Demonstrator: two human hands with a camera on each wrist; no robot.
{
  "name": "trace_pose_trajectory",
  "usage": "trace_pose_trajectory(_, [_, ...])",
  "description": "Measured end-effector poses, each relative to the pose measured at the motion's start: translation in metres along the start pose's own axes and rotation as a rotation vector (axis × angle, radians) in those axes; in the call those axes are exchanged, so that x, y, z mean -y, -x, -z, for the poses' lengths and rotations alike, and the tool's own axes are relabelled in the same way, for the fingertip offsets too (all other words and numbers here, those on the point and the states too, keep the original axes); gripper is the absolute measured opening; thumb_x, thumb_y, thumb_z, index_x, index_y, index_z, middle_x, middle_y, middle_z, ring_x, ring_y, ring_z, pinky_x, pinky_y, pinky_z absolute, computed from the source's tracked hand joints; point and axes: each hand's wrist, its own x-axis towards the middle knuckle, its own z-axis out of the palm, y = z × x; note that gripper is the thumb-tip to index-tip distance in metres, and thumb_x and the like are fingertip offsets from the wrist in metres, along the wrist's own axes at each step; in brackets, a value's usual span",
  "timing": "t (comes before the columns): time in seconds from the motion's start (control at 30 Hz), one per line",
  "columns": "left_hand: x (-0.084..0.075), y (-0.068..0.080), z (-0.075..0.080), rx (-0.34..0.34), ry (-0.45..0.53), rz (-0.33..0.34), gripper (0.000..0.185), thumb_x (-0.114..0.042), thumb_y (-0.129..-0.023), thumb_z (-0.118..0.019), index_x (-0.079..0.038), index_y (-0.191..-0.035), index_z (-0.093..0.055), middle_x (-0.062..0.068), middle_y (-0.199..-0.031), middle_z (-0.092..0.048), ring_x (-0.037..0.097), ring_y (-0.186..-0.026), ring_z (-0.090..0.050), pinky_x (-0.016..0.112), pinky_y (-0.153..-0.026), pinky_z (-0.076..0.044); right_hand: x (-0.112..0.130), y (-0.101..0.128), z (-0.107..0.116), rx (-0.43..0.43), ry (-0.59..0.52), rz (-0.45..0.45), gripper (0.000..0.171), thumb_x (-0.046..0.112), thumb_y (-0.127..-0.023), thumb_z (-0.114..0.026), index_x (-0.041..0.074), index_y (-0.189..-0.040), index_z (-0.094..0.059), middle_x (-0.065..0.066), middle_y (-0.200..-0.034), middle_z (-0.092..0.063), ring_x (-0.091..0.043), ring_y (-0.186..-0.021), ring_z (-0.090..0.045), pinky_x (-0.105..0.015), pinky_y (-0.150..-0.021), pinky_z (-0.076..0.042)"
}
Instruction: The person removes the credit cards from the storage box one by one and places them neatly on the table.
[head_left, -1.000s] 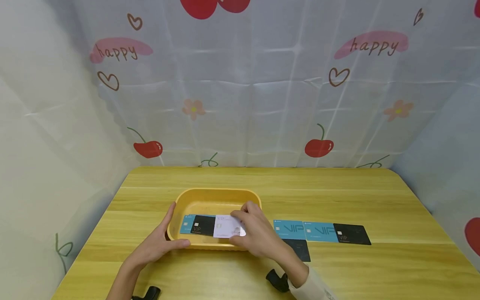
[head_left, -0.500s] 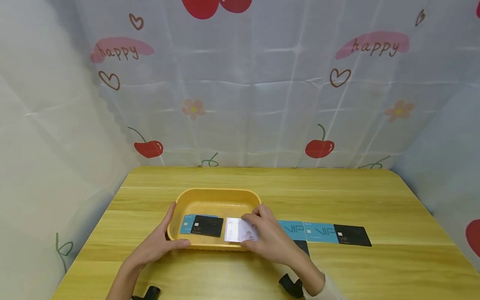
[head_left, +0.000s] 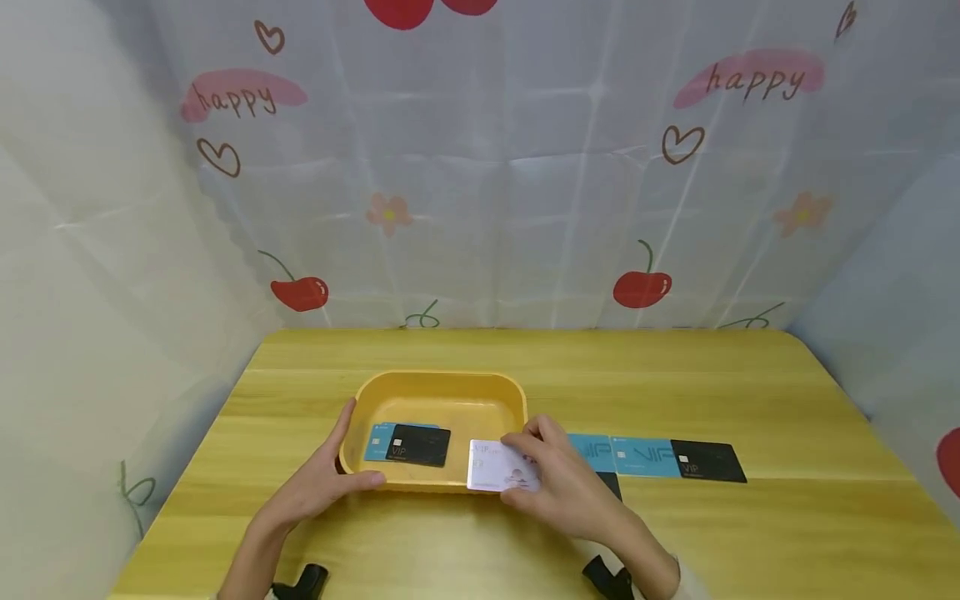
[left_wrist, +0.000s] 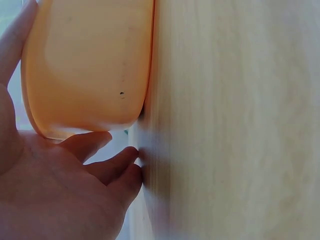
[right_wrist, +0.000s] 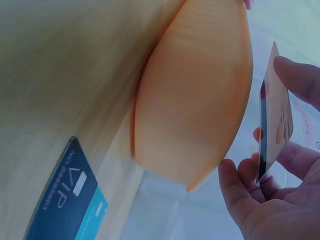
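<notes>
My right hand (head_left: 566, 483) pinches a white VIP card (head_left: 491, 465) between thumb and fingers. In the head view the card overlaps the near right corner of a yellow plastic tub (head_left: 438, 379); the right wrist view shows this card (right_wrist: 272, 115) held up beside the tub's rim. My left hand (head_left: 315, 492) holds the tub's left end, thumb over the near rim and index finger along the left side. Other left fingers bend below the tub's end wall in the left wrist view. Inside the tub, a black VIP card (head_left: 420, 447) overlaps blue cards (head_left: 379, 442).
Right of the tub, a blue card (head_left: 592, 448) lies partly behind my right hand, over a mostly hidden black card (head_left: 612, 483). Beside them are another blue card (head_left: 643, 456) and a black card (head_left: 708, 461). A patterned curtain (head_left: 510, 192) stands behind the wooden table (head_left: 810, 517).
My right hand has moved right and slightly nearer with the white card, from over the tub's middle to its near right corner, uncovering more of the black card. My left hand has stayed put.
</notes>
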Motion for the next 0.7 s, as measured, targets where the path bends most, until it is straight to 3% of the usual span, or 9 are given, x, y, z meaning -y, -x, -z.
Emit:
trace_pose_trajectory(0.47, [-0.001, -0.003, -0.002, 0.011, 0.036, -0.018, 0.114, -0.022, -0.088, -0.077, -0.023, -0.158, 0.013, 0.014, -0.163, 0.009, 0.038, -0.138, -0.034, 0.052, -0.107, -0.032, -0.006, 0.008, 0.001, -0.024, 0.019, 0.006, 0.051, 0.017, -0.071, -0.089, 0.009, -0.118, -0.07, 0.006, -0.104, -0.044, -0.013, -0.093, -0.041, -0.028, -0.074, -0.04])
trace_pose_trajectory(0.7, [-0.001, -0.001, -0.001, 0.018, 0.028, -0.013, 0.114, -0.023, -0.088, -0.076, -0.024, -0.158, 0.014, 0.017, -0.163, 0.006, 0.038, -0.137, -0.037, 0.05, -0.105, -0.034, -0.009, 0.015, 0.003, -0.028, 0.028, -0.004, 0.052, 0.02, -0.071, -0.088, 0.011, -0.119, -0.069, 0.008, -0.104, -0.041, -0.012, -0.094, -0.042, -0.027, -0.074, -0.04])
